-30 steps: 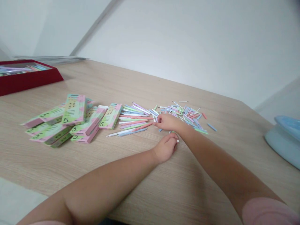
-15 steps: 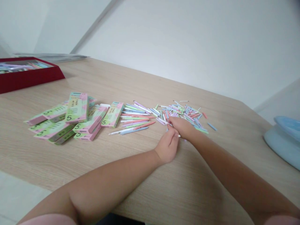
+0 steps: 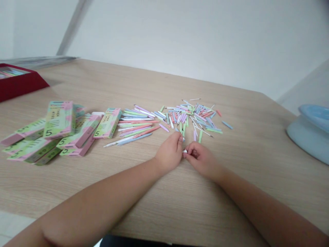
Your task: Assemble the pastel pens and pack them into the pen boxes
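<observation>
My left hand (image 3: 169,152) and my right hand (image 3: 200,159) meet on the wooden table (image 3: 164,192), fingertips together around a small white pen part (image 3: 184,151). Both hands are closed in a pinch; the rest of what they hold is hidden. Just beyond them lies a scatter of pastel pen parts (image 3: 191,116). A row of whole pastel pens (image 3: 135,125) lies to the left of that scatter.
A heap of green-and-pink boxes marked 5 (image 3: 59,132) lies at the left. A red tray (image 3: 17,82) with pens sits at the far left. A pale blue rounded object (image 3: 309,132) stands at the right edge. A white wall rises behind the table.
My right hand has drawn back from the scatter of parts toward me. It now meets my left hand, which has shifted slightly left. The view has swung to the right.
</observation>
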{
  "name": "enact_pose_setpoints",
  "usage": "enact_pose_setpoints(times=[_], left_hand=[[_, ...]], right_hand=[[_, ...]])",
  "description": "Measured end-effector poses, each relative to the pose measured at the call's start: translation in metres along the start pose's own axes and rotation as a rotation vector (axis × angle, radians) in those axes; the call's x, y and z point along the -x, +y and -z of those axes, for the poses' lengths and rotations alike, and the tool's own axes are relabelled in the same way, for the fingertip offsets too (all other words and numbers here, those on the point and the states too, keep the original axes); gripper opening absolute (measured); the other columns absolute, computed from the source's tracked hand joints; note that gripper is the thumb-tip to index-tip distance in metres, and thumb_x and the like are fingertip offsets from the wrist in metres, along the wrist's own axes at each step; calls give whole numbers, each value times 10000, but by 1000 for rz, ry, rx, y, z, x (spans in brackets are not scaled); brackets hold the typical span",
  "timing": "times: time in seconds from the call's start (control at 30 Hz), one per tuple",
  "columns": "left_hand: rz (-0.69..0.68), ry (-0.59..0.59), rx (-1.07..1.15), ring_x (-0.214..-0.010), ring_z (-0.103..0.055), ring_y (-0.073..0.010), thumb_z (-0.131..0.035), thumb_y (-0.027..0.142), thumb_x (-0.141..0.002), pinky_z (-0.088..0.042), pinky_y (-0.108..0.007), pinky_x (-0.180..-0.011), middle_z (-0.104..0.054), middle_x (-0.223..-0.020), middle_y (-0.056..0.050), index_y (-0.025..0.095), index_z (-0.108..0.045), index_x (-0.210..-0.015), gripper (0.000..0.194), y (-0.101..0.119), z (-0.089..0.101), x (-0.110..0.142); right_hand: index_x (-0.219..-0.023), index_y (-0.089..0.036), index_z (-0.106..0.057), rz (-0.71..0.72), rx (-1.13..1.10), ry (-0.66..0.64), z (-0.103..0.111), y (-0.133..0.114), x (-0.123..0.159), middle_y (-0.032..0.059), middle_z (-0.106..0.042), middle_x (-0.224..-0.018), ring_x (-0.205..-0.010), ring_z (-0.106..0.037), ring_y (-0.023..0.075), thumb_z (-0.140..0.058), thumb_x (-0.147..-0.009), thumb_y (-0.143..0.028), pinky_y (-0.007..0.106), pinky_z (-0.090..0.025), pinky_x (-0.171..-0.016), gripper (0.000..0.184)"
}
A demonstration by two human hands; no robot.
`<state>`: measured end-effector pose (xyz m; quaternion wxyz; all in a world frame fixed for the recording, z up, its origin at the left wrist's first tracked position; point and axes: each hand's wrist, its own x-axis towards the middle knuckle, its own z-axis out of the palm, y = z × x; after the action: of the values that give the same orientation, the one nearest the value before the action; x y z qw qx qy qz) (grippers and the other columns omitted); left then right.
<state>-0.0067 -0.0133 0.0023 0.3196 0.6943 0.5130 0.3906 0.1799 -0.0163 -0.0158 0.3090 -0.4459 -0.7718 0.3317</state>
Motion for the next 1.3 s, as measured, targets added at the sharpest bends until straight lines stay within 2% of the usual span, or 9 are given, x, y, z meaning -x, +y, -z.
enact_pose_setpoints(times=[0.13,0.23,0.3,0.47,0.63,0.83,1.0,1.17,1.3], left_hand=[[61,-90,-13,-704,-538,-190,-340,359,-1075,-340,-315,-660,-576,-782,-4,237,-488,-932,240,5,0,2],[29,-126,35,-711,-526,-179,-348,368,-1073,-359,-307,-672,-558,-756,5,226,-495,-894,272,5,-1,2],[-12,-173,127,-730,-526,-166,-363,381,-1069,-391,-296,-695,-564,-766,7,214,-509,-875,295,2,-1,2],[50,-294,374,-650,-476,-124,-470,447,-1020,-396,-251,-596,-531,-750,18,184,-561,-902,302,-5,-3,-3],[195,-348,583,-508,-402,-79,-581,612,-938,-321,-216,-472,-519,-677,30,170,-560,-889,446,-1,-2,-5],[234,-301,545,-495,-419,-86,-492,560,-996,-325,-200,-470,-518,-612,36,181,-520,-874,399,5,-3,-2],[251,-260,622,-527,-459,-110,-501,545,-998,-357,-204,-501,-524,-621,45,178,-539,-1129,391,3,-9,0],[250,-220,645,-588,-524,-122,-524,618,-976,-408,-225,-544,-565,-722,23,197,-555,-1214,484,-1,-11,1],[302,-174,607,-522,-475,-131,-429,527,-1018,-341,-218,-494,-531,-601,38,197,-547,-1212,401,2,-7,-1]], right_hand=[[-894,-256,-549,73,-87,40,-3,1,2,30,-677,-928,-803,-637,189,-664,-943,-342,335,-546,-712,152],[-1044,-261,-541,61,-274,-3,-2,0,6,15,-668,-881,-770,-662,175,-608,-999,-374,317,-549,-685,139],[-1146,-263,-529,65,-354,43,-1,-2,6,9,-655,-865,-750,-660,166,-552,-1037,-379,301,-543,-656,161],[-1233,-278,-639,206,-157,150,6,-6,0,68,-640,-1067,-904,-644,188,-579,-1025,-338,335,-566,-761,224],[-1121,-254,-712,254,54,185,15,-11,-4,70,-681,-1008,-923,-662,207,-640,-995,-285,344,-575,-779,149],[-1070,-234,-723,378,231,155,20,-11,-5,80,-708,-1031,-982,-663,223,-601,-1008,-216,390,-548,-892,138],[-1031,-226,-679,394,182,42,18,-13,-3,65,-682,-995,-930,-642,204,-579,-999,-184,353,-528,-829,113],[-956,-215,-633,363,147,30,19,-18,-1,34,-638,-915,-830,-598,171,-588,-971,-155,311,-494,-760,76],[-931,-215,-635,310,118,78,31,-23,-3,23,-622,-888,-761,-577,149,-604,-965,-180,278,-475,-669,58]])
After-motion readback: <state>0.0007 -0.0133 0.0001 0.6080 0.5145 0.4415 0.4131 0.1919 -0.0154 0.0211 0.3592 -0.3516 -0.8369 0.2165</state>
